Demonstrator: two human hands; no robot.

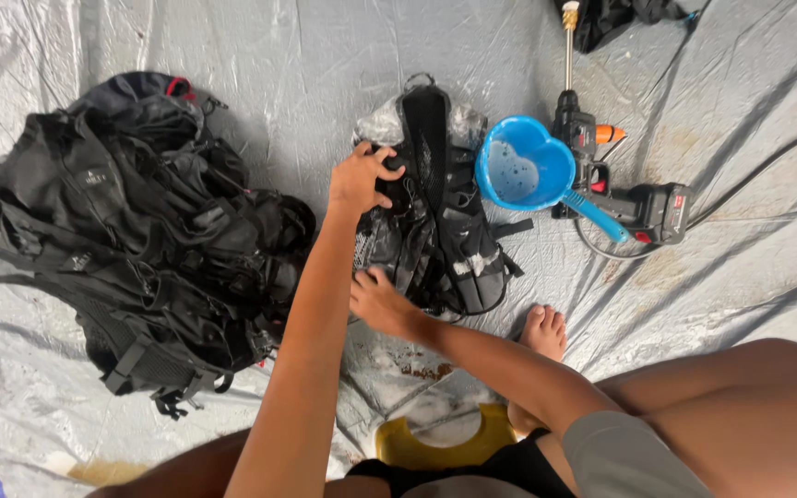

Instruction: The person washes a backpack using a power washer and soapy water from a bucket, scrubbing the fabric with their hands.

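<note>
Closest to the camera are the person's bare legs, with a knee at the bottom right and a small yellow stool (pixel 440 449) on the ground between them. One bare foot (pixel 543 331) rests flat on the silver-grey plastic sheet (pixel 749 277) that covers the whole ground. Both arms reach forward from here to a wet black vest bag (pixel 435 212) that lies in the middle of the sheet. The left hand (pixel 362 177) is on the upper left part of the bag, and its fingers are curled tight around a black bit of it, so this hand is squeezing the bag. The right hand (pixel 378 300) is at the lower left edge of the same bag, touching it, but its fingers are tucked under the edge, so it is hard to tell if they are pinching or only pressing. The bag has white foam or soap spots on its straps. Just to the right of the bag, touching its side, is a blue heart-shaped scoop (pixel 525 169) with a blue handle. Next to the scoop lies a black spray gun (pixel 615 189) with a long metal nozzle and an orange part. To the left of the hands, near but apart from the wet bag, is a big pile of black bags (pixel 140 240) with many straps and buckles.
</note>
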